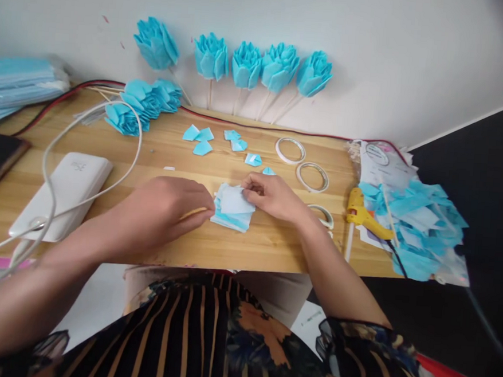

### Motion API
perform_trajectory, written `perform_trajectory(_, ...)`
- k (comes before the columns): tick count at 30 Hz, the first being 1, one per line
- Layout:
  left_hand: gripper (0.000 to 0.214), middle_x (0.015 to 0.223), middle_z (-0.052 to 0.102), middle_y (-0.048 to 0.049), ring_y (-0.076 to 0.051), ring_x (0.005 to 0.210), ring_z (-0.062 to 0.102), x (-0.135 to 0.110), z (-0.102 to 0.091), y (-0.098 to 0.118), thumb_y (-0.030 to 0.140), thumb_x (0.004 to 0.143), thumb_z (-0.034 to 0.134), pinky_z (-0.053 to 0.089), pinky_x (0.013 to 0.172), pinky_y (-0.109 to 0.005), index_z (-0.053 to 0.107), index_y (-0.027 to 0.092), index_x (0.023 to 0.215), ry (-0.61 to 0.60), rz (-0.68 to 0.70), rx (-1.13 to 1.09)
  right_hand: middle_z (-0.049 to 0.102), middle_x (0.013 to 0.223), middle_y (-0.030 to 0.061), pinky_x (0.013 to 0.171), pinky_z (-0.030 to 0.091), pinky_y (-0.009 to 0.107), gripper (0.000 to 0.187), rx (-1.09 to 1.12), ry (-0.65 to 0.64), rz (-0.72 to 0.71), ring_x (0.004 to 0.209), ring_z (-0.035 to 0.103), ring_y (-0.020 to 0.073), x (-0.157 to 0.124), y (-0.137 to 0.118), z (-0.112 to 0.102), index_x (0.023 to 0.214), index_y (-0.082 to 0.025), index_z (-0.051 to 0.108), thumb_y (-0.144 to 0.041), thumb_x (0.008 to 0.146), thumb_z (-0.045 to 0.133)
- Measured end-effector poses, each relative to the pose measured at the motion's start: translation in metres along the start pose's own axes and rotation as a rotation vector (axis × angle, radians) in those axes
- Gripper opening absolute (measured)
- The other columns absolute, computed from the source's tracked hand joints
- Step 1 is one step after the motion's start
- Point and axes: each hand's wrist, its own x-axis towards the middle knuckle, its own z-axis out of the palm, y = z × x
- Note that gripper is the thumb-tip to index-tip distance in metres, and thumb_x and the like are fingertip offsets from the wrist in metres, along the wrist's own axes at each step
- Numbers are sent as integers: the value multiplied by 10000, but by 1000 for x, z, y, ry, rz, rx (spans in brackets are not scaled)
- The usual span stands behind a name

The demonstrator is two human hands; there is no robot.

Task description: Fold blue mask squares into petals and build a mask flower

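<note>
My left hand (pixel 164 205) is closed around a thin wooden stick (pixel 195 211), whose tip meets a partly built light blue paper flower (pixel 233 207) lying on the wooden table (pixel 247 248). My right hand (pixel 272 194) pinches the top edge of that flower's folded petals. Loose blue paper petals (pixel 203 140) lie just beyond the hands.
Several finished blue paper flowers (pixel 247 65) lean on the wall, more (pixel 141 101) lie at back left. Tape rings (pixel 290 150) and a yellow glue gun (pixel 361 216) sit to the right beside a heap of blue scraps (pixel 421 223). A white power bank (pixel 65 193) with cables lies left.
</note>
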Motion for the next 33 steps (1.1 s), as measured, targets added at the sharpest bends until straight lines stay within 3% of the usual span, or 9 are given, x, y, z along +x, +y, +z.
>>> perform_trajectory(3, 288, 1065, 753, -104, -222, 975, 702, 7, 11, 4, 261, 1036, 445, 541, 866, -348, 717, 168, 1046, 14, 22, 36, 662, 747, -1, 657, 422, 279, 79, -14, 3, -1, 673, 567, 132, 1, 0, 0, 812, -186, 617, -252, 834, 579)
perform_trajectory(6, 245, 1212, 723, -146, -277, 1127, 674, 20, 32, 6, 226, 994, 530, 528, 990, -436, 709, 139, 1137, -100, 34, 87, 727, 837, 28, 698, 473, 298, 113, -45, -3, -16, 739, 633, 154, 0, -1, 0, 890, -184, 669, -240, 859, 575)
perform_trajectory(9, 263, 1289, 696, -155, -311, 1222, 633, 25, 44, 7, 227, 960, 594, 484, 1080, -492, 699, 134, 1182, -189, 3, 117, 770, 1044, 64, 794, 535, 341, 228, -132, 103, -39, 868, 698, 185, -9, -6, -2, 1075, -205, 696, -221, 892, 560)
perform_trajectory(12, 329, 1382, 659, -145, -285, 1280, 610, 18, 36, 6, 235, 1000, 522, 469, 1115, -475, 642, 154, 1296, -148, -13, 35, 758, 1161, 76, 879, 558, 399, 274, -288, 233, -63, 974, 720, 223, -28, -8, -8, 1173, -232, 686, -258, 932, 558)
perform_trajectory(14, 369, 1427, 637, -126, -250, 1299, 607, 9, 24, 1, 242, 1031, 451, 486, 1107, -432, 593, 185, 1366, -31, -74, -59, 757, 1180, 81, 929, 555, 441, 286, -382, 280, -71, 1031, 722, 250, -46, -4, -12, 1202, -241, 678, -266, 952, 541)
perform_trajectory(18, 364, 1314, 698, -114, -249, 1188, 669, -14, 9, -23, 285, 1037, 398, 537, 1020, -418, 623, 200, 1310, 240, -392, -30, 754, 1179, 102, 958, 550, 467, 292, -582, 382, -36, 1117, 700, 287, -83, 19, -17, 1217, -234, 670, -290, 971, 523)
perform_trajectory(22, 393, 1414, 618, -159, -338, 1316, 567, -28, 20, -47, 336, 1006, 447, 441, 1121, -537, 612, 157, 1314, 159, -444, 216, 725, 1213, 138, 970, 533, 477, 353, -708, 413, 30, 1132, 675, 308, -109, 44, -15, 1294, -212, 626, -347, 982, 534)
perform_trajectory(27, 419, 1394, 602, -201, -388, 1306, 534, -17, 38, -53, 332, 990, 479, 435, 1082, -574, 585, 136, 1344, 68, -435, 379, 692, 1268, 173, 996, 500, 525, 452, -810, 393, 12, 1182, 630, 348, -113, 60, -9, 1370, -166, 566, -414, 994, 528)
perform_trajectory(33, 398, 1227, 660, -183, -382, 1188, 578, -6, 28, -71, 248, 1006, 372, 442, 1024, -583, 616, 200, 1317, 92, -475, 464, 712, 1196, 165, 911, 509, 501, 400, -858, 441, 53, 1063, 642, 337, -107, 64, -7, 1329, -182, 604, -392, 1015, 473)
